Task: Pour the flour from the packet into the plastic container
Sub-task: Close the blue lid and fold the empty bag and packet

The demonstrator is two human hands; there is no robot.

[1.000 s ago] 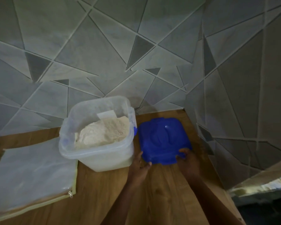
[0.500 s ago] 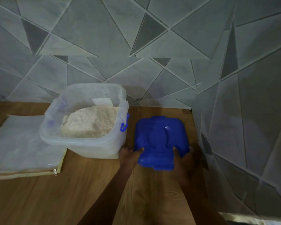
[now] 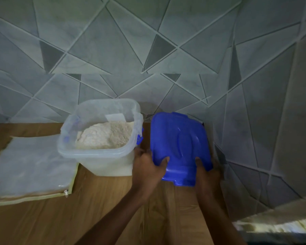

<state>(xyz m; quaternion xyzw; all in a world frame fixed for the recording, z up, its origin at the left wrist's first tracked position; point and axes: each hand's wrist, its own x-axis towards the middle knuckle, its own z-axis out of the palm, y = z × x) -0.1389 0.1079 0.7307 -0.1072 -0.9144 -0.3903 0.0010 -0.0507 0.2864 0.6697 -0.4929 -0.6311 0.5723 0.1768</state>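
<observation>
Flat at left on the table (image 3: 104, 209), packet (image 3: 30, 167), seemingly emptied; just beside it, open plastic container (image 3: 95, 153) holding the flour (image 3: 106, 135); at right, blue lid (image 3: 180, 138), near edge grasped by fingers (image 3: 163, 162) of left hand (image 3: 147, 167) and right hand (image 3: 207, 175), likely for closing.

I'm at a wood-grain tabletop (image 3: 42, 225) tucked in a corner, back wall (image 3: 113, 41) and right side wall (image 3: 265, 124) both grey-green panels with raised triangular line pattern, lighting dim.
</observation>
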